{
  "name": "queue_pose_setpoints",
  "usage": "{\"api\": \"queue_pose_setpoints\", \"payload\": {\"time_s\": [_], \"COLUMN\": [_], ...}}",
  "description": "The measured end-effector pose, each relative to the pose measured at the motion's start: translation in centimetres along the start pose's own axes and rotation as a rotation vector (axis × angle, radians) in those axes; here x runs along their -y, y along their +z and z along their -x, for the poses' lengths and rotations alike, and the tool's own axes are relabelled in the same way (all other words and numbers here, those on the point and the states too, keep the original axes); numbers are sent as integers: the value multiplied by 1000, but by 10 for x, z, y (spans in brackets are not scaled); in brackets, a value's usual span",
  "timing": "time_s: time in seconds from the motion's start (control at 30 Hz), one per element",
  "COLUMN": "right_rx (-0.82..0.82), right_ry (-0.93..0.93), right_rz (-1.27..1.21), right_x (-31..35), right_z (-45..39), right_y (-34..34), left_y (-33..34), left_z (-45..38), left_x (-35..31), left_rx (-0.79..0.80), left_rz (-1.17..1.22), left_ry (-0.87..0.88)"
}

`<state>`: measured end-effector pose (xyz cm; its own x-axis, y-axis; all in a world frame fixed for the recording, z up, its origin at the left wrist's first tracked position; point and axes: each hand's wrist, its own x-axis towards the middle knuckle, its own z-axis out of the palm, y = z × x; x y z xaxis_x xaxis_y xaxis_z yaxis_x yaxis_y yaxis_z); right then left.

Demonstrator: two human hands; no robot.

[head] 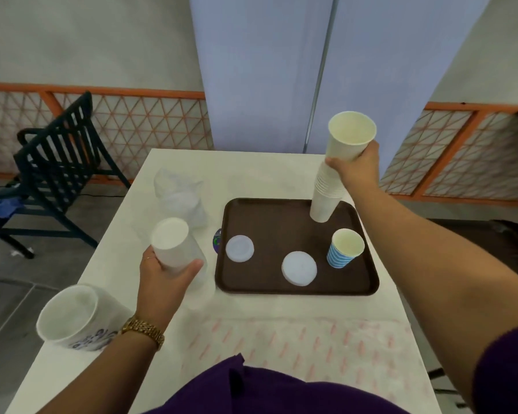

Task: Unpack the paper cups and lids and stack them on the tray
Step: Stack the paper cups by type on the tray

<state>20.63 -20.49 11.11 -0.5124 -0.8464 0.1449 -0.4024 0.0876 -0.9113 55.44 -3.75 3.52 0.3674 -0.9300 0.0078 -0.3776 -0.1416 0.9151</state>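
Observation:
A brown tray (281, 216) lies on the white table. At its far right stands a tall stack of white paper cups (325, 201). My right hand (356, 167) grips a single white cup (349, 135) at the top of that stack. A blue striped cup (343, 249) stands upright on the tray's right side. Two white lids (240, 248) (299, 268) lie flat on the tray. Left of the tray, my left hand (165, 276) holds a sleeve of white cups (174, 243) wrapped in clear plastic, bottoms facing me.
A clear plastic bag of lids (181, 201) lies on the table beyond my left hand. Another sleeve of cups (72, 318) with printed wrap lies at the table's left edge. A dark chair (54, 162) stands to the left on the floor.

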Motion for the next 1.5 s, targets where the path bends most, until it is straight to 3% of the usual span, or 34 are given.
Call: {"api": "queue_pose_setpoints", "payload": {"time_s": [0.37,0.53,0.63,0.7,0.9,1.07,1.2,1.27,1.37,1.5], "right_rx": [127,56,54,148,598,959,868,794,707,594], "right_ry": [101,99,-72,-232,-797,-1137,-1603,-1748,-1792,-1769], "right_rz": [84,270,355,421,596,811,1273,1535,1914,2070], "right_x": [-38,-35,-14,8,94,147,154,143,129,123], "right_z": [-38,-30,-11,8,102,185,234,254,271,275], "right_y": [7,3,3,9,41,71,101,117,133,143], "left_y": [0,0,1,1,-5,-14,-21,-25,-27,-29], "left_z": [2,0,1,0,2,8,19,23,24,24], "left_x": [-5,-7,-9,-9,-5,11,20,24,28,28], "left_rx": [-36,-35,-31,-22,23,72,88,94,97,113], "left_rz": [1,1,6,8,55,16,-7,-27,-48,-27], "left_ry": [-13,-16,-13,-18,-4,-69,-124,-116,-132,-162]}}
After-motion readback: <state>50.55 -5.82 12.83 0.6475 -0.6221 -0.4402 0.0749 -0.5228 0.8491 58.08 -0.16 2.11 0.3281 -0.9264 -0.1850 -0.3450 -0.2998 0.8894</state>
